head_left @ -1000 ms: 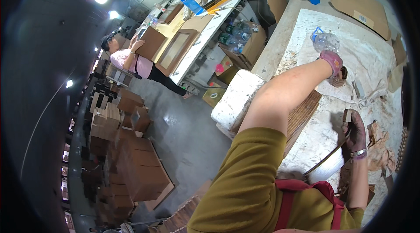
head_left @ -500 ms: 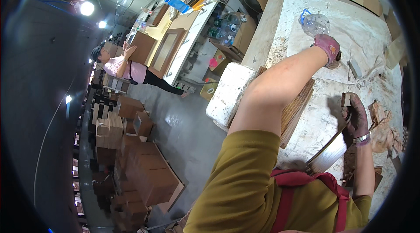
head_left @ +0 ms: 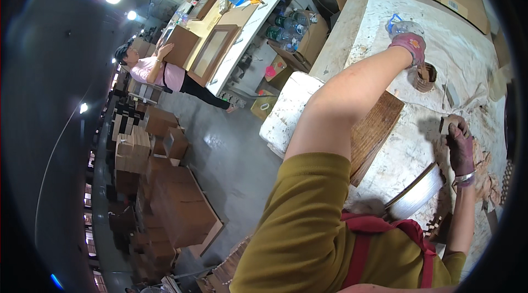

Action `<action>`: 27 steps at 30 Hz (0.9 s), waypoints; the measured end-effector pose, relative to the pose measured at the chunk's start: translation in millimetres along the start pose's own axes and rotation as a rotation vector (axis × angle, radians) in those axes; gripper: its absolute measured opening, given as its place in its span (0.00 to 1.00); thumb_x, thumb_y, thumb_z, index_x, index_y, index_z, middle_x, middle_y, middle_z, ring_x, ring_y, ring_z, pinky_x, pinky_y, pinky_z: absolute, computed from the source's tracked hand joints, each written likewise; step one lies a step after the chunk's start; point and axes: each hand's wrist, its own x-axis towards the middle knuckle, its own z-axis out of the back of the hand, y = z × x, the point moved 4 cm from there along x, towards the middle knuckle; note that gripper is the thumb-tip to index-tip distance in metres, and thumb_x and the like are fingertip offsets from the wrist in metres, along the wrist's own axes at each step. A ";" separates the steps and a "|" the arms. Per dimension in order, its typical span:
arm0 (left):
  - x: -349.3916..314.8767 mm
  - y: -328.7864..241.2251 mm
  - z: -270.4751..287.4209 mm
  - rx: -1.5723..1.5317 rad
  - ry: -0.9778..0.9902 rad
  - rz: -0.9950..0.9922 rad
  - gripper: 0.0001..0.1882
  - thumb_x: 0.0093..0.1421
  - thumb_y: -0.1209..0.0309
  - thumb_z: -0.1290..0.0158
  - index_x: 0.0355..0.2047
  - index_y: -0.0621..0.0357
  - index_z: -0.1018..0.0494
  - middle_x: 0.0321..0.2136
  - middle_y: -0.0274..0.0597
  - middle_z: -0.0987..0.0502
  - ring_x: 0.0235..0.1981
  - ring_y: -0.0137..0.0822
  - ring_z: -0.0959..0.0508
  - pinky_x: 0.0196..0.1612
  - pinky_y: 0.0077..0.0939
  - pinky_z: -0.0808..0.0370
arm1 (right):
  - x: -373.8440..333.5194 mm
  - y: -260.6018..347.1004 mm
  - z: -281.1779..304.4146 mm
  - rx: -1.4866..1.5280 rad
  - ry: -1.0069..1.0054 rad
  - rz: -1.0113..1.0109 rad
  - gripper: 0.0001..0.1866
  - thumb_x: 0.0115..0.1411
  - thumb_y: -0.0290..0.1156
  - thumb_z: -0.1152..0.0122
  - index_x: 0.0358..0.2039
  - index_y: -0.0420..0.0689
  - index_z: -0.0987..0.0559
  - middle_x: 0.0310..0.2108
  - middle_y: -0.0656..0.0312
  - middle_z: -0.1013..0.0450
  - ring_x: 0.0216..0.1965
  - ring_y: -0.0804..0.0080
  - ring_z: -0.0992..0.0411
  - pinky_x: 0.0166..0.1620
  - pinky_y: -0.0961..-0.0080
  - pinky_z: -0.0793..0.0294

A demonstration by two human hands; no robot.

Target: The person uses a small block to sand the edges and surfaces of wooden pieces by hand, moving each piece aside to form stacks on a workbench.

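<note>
My left hand [head_left: 410, 48], in a pink glove with a flower mark, is closed around a thin brown stick-like tool [head_left: 423, 70]. The tool's lower end dips into a small ribbed brown cup [head_left: 425, 79]. Just beyond that hand lies a clear plastic bottle [head_left: 400, 27] with a blue handle, partly covered by the glove. My right hand [head_left: 460, 141], in a stained glove, pinches a small brownish block [head_left: 446, 124] between thumb and fingers. Nearer to me rests a curved piece [head_left: 416, 191] with a silvery face and a brown edge.
Brown ridged boards [head_left: 379, 133] and a white foam block [head_left: 291, 108] lie along the table's left edge. Crumpled brown paper [head_left: 484, 163] is beside my right wrist. Another person [head_left: 168, 73] stands at a far bench, hands on a brown box. Stacked brown cabinets [head_left: 181, 213] stand on the floor.
My left hand has shifted off the brown cup toward the bottle, so the cup now shows. My right hand has come away from the curved piece, still with the small block.
</note>
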 end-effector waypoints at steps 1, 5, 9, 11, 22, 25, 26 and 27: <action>-0.7 1.0 4.5 0.018 0.009 -0.015 0.21 0.49 0.58 0.42 0.39 0.57 0.19 0.41 0.51 0.20 0.42 0.46 0.19 0.45 0.40 0.23 | 7.0 6.3 6.4 -0.071 -0.001 0.024 0.19 0.58 0.41 0.36 0.47 0.47 0.27 0.32 0.73 0.28 0.30 0.85 0.31 0.34 0.86 0.30; 11.7 31.3 -14.4 0.299 -0.066 -0.191 0.15 0.48 0.64 0.42 0.36 0.53 0.18 0.33 0.50 0.19 0.35 0.45 0.19 0.40 0.37 0.23 | 25.5 43.3 -14.6 -0.305 -0.068 0.203 0.17 0.60 0.40 0.40 0.43 0.41 0.25 0.32 0.68 0.31 0.34 0.79 0.33 0.38 0.78 0.30; -20.2 11.0 16.2 -0.511 0.037 0.021 0.15 0.59 0.59 0.47 0.32 0.59 0.20 0.23 0.41 0.22 0.24 0.30 0.22 0.33 0.30 0.25 | 43.8 66.6 -7.4 -0.497 -0.174 0.374 0.17 0.60 0.40 0.40 0.40 0.39 0.24 0.34 0.63 0.28 0.35 0.75 0.31 0.41 0.74 0.29; -34.9 23.8 24.3 -0.629 0.053 0.083 0.12 0.61 0.65 0.46 0.30 0.64 0.24 0.20 0.40 0.25 0.21 0.28 0.24 0.26 0.24 0.25 | 57.4 86.4 -25.6 -0.792 -0.207 0.404 0.21 0.55 0.44 0.38 0.40 0.39 0.23 0.36 0.56 0.25 0.37 0.66 0.27 0.42 0.72 0.27; -24.7 32.9 11.0 -1.091 0.133 0.307 0.07 0.61 0.79 0.48 0.25 0.59 0.32 0.17 0.33 0.34 0.15 0.25 0.34 0.18 0.22 0.35 | 106.4 60.3 -47.4 -0.848 -0.268 0.460 0.19 0.59 0.44 0.42 0.44 0.45 0.25 0.38 0.48 0.23 0.41 0.50 0.25 0.46 0.63 0.27; -29.4 28.9 18.2 -0.992 0.138 0.231 0.06 0.62 0.77 0.49 0.27 0.58 0.31 0.16 0.32 0.32 0.14 0.24 0.34 0.19 0.19 0.38 | 108.0 60.6 -59.3 -0.829 -0.267 0.449 0.19 0.58 0.44 0.42 0.44 0.44 0.26 0.37 0.47 0.24 0.41 0.50 0.25 0.46 0.63 0.27; -30.6 28.9 21.3 -0.939 0.142 0.203 0.05 0.62 0.76 0.49 0.27 0.58 0.30 0.16 0.32 0.32 0.14 0.24 0.34 0.19 0.18 0.38 | 110.9 60.7 -63.3 -0.884 -0.269 0.451 0.19 0.57 0.44 0.41 0.44 0.44 0.26 0.36 0.47 0.24 0.40 0.50 0.25 0.46 0.62 0.28; -35.1 26.7 26.1 -0.926 0.151 0.219 0.05 0.62 0.74 0.49 0.28 0.58 0.30 0.16 0.31 0.31 0.14 0.23 0.35 0.19 0.17 0.38 | 111.9 62.1 -64.4 -0.908 -0.284 0.441 0.20 0.57 0.44 0.41 0.43 0.44 0.26 0.36 0.47 0.24 0.40 0.50 0.25 0.46 0.62 0.27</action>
